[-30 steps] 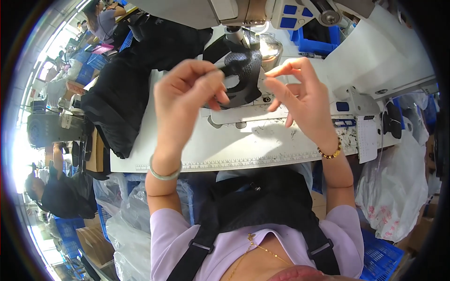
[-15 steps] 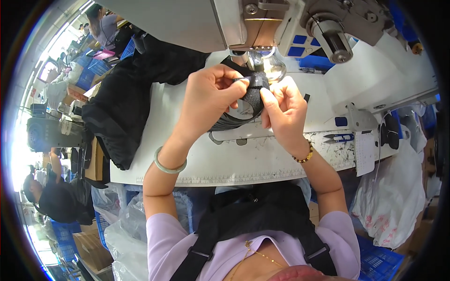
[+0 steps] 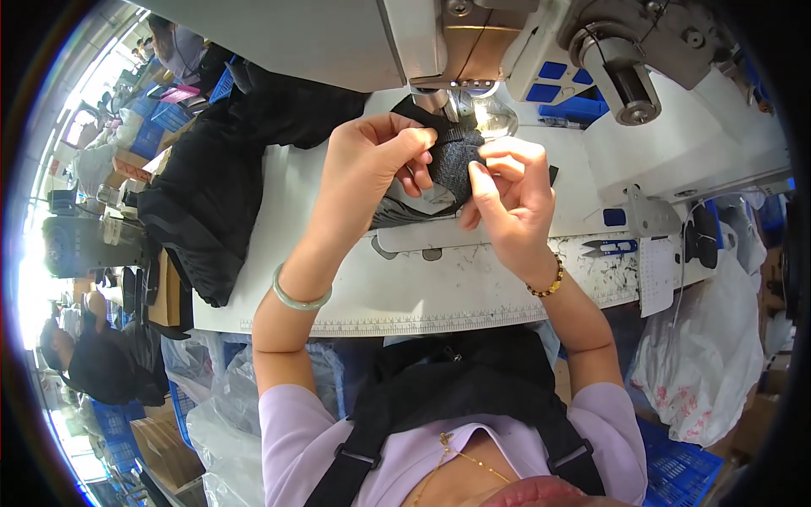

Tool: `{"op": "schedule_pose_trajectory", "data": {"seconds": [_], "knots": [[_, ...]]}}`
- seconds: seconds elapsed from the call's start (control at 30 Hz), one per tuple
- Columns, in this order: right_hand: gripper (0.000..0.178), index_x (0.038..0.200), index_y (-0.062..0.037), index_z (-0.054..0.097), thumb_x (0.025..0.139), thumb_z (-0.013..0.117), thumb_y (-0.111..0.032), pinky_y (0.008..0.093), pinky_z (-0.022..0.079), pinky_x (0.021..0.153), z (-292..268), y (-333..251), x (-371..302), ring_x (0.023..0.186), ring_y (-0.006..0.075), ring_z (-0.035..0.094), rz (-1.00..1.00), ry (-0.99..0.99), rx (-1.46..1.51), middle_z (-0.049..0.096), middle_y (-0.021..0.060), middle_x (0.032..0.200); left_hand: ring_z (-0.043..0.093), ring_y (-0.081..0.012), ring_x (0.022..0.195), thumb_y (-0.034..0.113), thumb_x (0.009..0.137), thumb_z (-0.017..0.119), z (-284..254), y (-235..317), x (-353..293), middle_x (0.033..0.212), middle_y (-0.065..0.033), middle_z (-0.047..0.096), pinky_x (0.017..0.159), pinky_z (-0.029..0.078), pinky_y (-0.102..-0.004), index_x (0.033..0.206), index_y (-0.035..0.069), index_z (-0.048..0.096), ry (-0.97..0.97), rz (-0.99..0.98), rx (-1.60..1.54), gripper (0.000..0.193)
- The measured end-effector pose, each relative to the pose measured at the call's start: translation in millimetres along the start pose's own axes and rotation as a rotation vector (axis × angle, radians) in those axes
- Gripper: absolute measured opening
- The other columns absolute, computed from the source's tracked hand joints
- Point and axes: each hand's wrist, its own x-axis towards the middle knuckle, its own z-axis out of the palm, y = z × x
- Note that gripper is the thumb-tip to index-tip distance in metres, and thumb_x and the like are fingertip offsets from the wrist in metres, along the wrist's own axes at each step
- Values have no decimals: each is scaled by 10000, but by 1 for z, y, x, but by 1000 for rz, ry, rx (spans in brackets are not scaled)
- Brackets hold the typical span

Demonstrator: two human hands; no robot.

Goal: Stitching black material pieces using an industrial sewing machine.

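Under the head of a sewing machine (image 3: 481,46) lies a piece of black fabric (image 3: 454,169), its textured face turned up and its near part curved into a loop. My left hand (image 3: 363,169) pinches the fabric's left edge between thumb and index finger, close to the presser area. On the opposite edge, my right hand (image 3: 514,198) has thumb and index finger at the fabric, the other fingers curled in. The needle point cannot be made out behind the bright lamp glare and the clear guard (image 3: 497,118).
A large black cloth bundle (image 3: 207,198) covers the table's left side. Blue-handled thread snips (image 3: 610,248) and scattered thread bits lie at the right. A ruler strip (image 3: 397,323) runs along the near edge. A white plastic bag (image 3: 701,363) hangs at the right.
The folded-over black band between my hands has opened out flatter, showing more textured surface. My left hand has shifted slightly left, and my right fingers have loosened a little.
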Motion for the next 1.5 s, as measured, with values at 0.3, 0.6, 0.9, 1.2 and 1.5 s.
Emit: {"op": "schedule_pose_trajectory", "data": {"seconds": [0.3,0.6,0.9,1.2,1.5], "knots": [[430,1173,-46,558,761,609,66,195,511,596,-5,9,-1,747,73,590,-209,-50,-370,617,65,966,529,-86,487,101,806,614,-5,3,5,620,-27,548,436,411,-181,744,1,572,-38,-33,23,125],[420,1154,-43,557,753,622,63,213,502,608,-3,7,-1,701,84,585,-225,-45,-430,601,74,902,535,-77,566,151,827,627,-15,2,12,680,-33,568,479,438,-197,767,-1,592,-156,-10,145,167],[448,1177,-49,532,753,626,59,227,510,604,-2,5,0,704,95,592,-210,-62,-416,590,75,908,581,-91,677,90,824,621,-12,-8,19,821,-50,620,624,491,-217,904,-38,618,-183,56,-50,151],[410,1151,-40,533,761,636,29,241,491,556,0,-7,2,600,119,585,-197,-69,-531,599,104,890,583,-80,621,56,808,603,-6,1,20,787,-46,627,561,479,-196,852,-14,619,-148,-5,-105,84],[405,1154,-39,528,766,633,16,251,478,504,0,-6,4,547,139,597,-181,-44,-555,606,121,892,556,-100,596,41,810,586,-3,3,21,745,-62,613,512,453,-214,841,-41,631,-114,-21,-96,98]]}}
